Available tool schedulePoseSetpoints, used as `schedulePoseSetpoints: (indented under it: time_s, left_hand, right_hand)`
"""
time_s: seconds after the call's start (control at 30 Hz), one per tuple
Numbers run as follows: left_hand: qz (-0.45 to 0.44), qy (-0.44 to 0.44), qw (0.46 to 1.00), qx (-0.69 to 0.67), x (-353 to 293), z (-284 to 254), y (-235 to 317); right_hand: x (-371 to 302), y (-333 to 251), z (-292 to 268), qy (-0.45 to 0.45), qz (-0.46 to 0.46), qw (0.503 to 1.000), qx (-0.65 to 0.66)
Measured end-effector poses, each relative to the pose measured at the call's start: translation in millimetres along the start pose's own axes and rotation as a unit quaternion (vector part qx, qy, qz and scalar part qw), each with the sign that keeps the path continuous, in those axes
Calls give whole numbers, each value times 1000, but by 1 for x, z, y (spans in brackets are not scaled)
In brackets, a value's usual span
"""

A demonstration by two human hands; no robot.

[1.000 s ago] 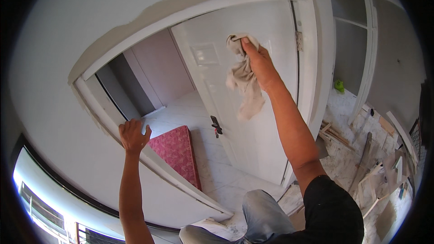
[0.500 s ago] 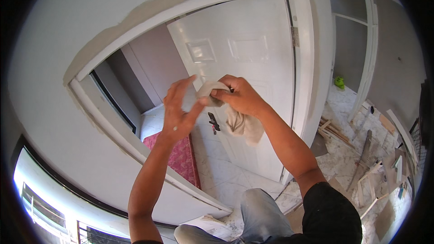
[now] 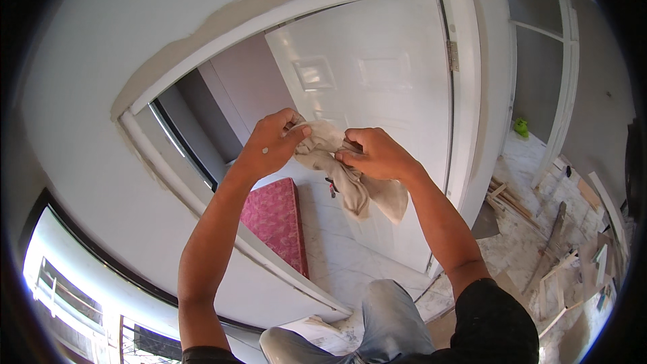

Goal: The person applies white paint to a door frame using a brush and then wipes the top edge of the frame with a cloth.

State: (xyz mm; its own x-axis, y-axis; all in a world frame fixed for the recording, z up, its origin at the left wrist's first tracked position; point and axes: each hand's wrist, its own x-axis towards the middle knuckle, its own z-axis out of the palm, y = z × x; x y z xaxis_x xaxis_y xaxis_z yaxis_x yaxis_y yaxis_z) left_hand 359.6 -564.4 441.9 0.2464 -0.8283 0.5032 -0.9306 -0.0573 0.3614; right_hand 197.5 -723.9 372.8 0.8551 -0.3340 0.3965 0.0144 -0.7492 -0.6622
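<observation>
A crumpled beige cloth (image 3: pixel 350 185) hangs between my two hands in front of the doorway. My left hand (image 3: pixel 273 141) pinches its upper left part between thumb and fingers; a small whitish spot shows on the back of that hand. My right hand (image 3: pixel 377 153) is closed on the cloth's other side, and loose folds drop below it. Behind the hands stands a white panelled door (image 3: pixel 377 40), swung partly inward. The cloth covers most of the dark door handle.
A white door frame (image 3: pixel 303 1) has grey-beige filler around it on the wall. Beyond the opening lies a pink patterned mattress (image 3: pixel 273 219). Wood scraps (image 3: pixel 509 199) and debris litter the floor at right, where a bright green object (image 3: pixel 520 127) also sits. A bright window (image 3: pixel 64 290) is at lower left.
My left hand, open half a second ago, now grips the cloth. The cloth is spread more between both hands and hangs lower. The whole view has shifted slightly.
</observation>
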Motion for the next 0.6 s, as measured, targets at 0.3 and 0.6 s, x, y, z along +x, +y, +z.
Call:
schedulePoseSetpoints:
  time_s: [0.3, 0.6]
  left_hand:
    - [-40, -12, 990, -135, -11, 40, -19]
    - [-32, 103, 914, 392, -42, -37, -78]
  right_hand:
    - [25, -6, 30, 81, -97, 804, 581]
    - [86, 9, -27, 513, -179, 825, 153]
